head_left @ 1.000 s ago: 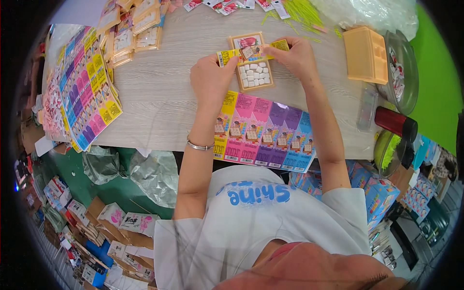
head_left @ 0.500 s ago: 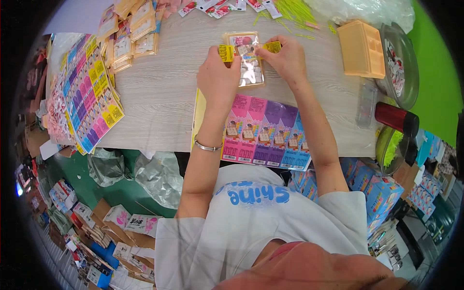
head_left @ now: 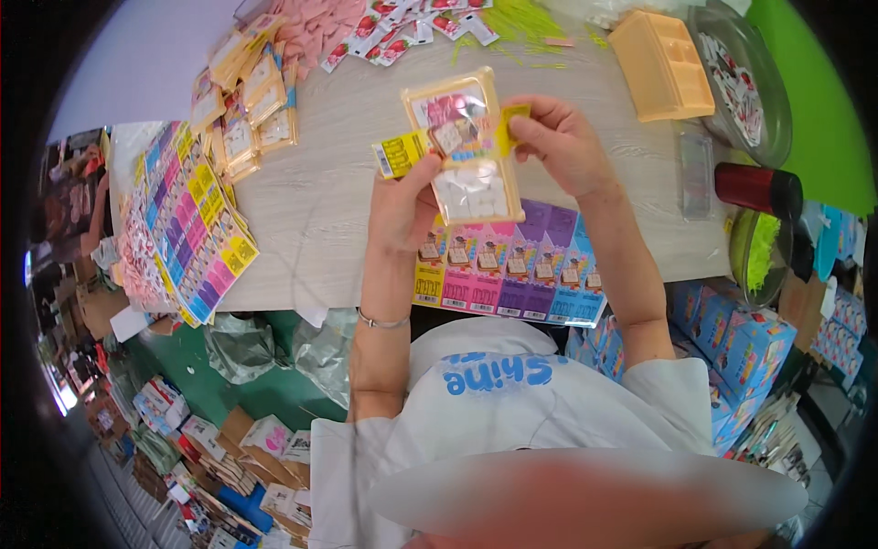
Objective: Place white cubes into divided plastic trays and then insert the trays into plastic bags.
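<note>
My left hand [head_left: 400, 210] is closed on the left edge of a shallow, pale yellow plastic tray pack [head_left: 474, 194], its thumb on the front. Small white pieces show through the pack's clear cover. A yellow printed label strip [head_left: 402, 154] lies across the middle of the pack, its left end sticking out past the edge. The strip's right end is pinched between thumb and finger of my right hand [head_left: 567, 146], at the pack's right side. The pack is held tilted above the table. Below it lies a sheet of pink, purple, blue and yellow labels [head_left: 512, 261].
Filled tray packs [head_left: 261, 96] and label sheets [head_left: 197, 229] are heaped at left. Strawberry-print sachets [head_left: 389, 32], pink strips [head_left: 315, 27] and green strips [head_left: 521, 26] lie at the back. On the right stand yellow trays [head_left: 651, 69], a sachet bowl [head_left: 777, 101] and a dark red cylinder [head_left: 745, 189].
The tray pack has come up off the table toward me and is tilted. My left hand has moved from the label's end to the pack's edge, and the label now spans the pack.
</note>
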The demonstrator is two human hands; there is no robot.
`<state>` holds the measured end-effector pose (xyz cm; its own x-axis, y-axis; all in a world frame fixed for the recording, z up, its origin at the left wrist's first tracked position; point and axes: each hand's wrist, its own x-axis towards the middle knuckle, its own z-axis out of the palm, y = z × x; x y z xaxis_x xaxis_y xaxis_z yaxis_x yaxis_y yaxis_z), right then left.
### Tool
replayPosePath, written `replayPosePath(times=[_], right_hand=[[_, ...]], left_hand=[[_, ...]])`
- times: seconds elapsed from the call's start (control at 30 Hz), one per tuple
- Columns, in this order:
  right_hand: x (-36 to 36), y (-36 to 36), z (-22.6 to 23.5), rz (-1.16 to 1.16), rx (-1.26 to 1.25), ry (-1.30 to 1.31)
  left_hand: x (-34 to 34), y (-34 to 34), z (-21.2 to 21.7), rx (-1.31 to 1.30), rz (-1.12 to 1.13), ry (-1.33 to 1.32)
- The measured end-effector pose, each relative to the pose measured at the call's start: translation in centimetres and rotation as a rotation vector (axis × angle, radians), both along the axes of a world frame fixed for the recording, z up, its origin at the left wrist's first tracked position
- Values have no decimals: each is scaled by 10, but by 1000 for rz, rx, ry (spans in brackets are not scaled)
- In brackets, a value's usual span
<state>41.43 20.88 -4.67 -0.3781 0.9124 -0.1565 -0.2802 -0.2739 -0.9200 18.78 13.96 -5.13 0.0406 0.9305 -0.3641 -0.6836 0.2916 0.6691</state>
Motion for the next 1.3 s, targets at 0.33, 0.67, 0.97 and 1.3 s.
replayPosePath(times=[0.33,0.67,0.97,1.3], right_hand=[[-35,-49,38,-6,-146,496],[-6,-87,76,-33,248,-60],[-20,-104,67,-77,732,-249],[-30,-115,72,35,1107,-239]], left_hand=[[15,-26,15,123,-210,-355],[15,-34,61,210,-14,200],[-13,-85,64,812,353,1279],[-37,-98,64,1135,231,1210]])
